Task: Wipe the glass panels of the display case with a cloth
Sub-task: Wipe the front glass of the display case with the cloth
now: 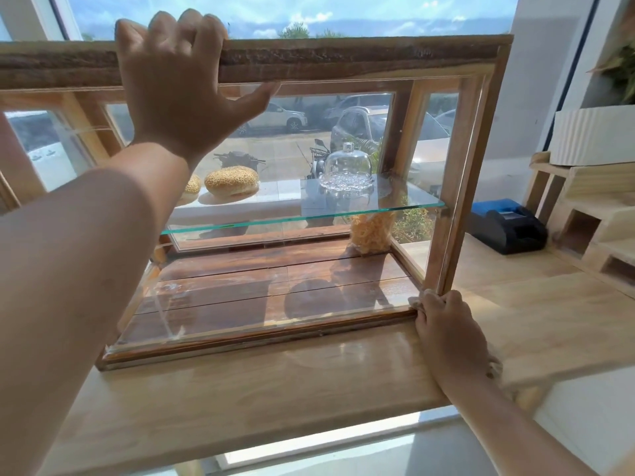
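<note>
Left forearm, nearest the lens, runs up to the left hand (182,91), item one: fingers hooked over the top rail (343,60) of the display case (457,201), thumb splayed along its underside. Judged purpose: to steady the case against the push of wiping.

Item two: right hand (450,334), low and well apart from the left, at the case's bottom corner on its own side. Fingers are curled, knuckles up, bunching a pale cloth (416,303). Only a scrap shows at the fingertips; the rest is hidden beneath the palm. The cloth touches the foot of the front glass panel (275,304), where the frame's upright meets the base, a corner where grime likely collects.

Item three: front glass panel, between the two hands. Faint streaks and glare show along its lower part, left of the right hand, so wiping appears unfinished there.

Contents, behind the panel:
- glass shelf (309,214), midway between the hands
- sesame bun (232,180), below the left wrist, on the shelf
- clear dome (347,166) on a cut-glass dish, same shelf
- bag of yellow snacks (371,235), on the wooden floor, above the right hand

Surroundings: wooden counter (275,389) bearing the case and the right wrist; black and blue printer (505,228), beyond the right hand; white ribbed planter (591,132), farther up that side.
</note>
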A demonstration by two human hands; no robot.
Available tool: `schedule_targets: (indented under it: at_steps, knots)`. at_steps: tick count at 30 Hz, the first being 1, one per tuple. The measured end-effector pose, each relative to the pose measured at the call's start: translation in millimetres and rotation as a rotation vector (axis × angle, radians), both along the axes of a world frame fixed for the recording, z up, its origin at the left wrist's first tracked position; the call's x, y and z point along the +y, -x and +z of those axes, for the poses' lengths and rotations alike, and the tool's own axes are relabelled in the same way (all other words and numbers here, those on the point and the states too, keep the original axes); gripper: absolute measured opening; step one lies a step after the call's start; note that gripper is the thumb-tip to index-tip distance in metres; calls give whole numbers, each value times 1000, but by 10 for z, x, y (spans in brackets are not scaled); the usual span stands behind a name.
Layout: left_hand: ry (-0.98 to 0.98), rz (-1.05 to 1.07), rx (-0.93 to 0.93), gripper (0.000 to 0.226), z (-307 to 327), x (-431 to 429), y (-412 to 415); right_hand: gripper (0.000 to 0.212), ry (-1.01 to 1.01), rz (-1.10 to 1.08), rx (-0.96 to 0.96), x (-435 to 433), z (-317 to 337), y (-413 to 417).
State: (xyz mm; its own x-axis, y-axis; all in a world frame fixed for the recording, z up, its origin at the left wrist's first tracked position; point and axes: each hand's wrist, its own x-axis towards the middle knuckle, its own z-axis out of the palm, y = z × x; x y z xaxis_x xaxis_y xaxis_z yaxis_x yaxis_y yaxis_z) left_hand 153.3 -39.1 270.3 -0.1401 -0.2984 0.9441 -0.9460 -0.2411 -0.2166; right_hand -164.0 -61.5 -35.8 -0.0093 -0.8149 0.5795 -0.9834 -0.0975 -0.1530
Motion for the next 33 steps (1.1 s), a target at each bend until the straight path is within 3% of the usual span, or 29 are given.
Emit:
schedule_targets:
  at_steps: [6, 10, 14, 16, 18, 20, 29, 33]
  knots:
    - [-28, 37, 2, 86, 4, 4, 10, 16, 139, 381, -35, 203, -79, -598]
    - [-19, 36, -7, 86, 9, -6, 17, 33, 157, 461, -60, 294, -75, -992]
    - [-20, 31, -10, 87, 8, -8, 0, 18, 210, 619, -57, 410, -22, -1290]
    - [-10, 28, -18, 87, 12, -8, -5, 23, 204, 671, -13, 431, 1, -1375]
    - [0, 12, -26, 87, 14, -10, -3, 17, 196, 684, 22, 399, -24, -1332]
    - [10, 6, -31, 86, 15, -8, -7, 30, 166, 662, -8, 370, -22, -1163]
    - [25, -34, -44, 81, 6, -17, -16, 29, 56, 353, 47, 59, -101, -36]
    - [32, -33, -42, 82, 2, -30, -25, 40, -14, 274, 38, 68, -91, 167]
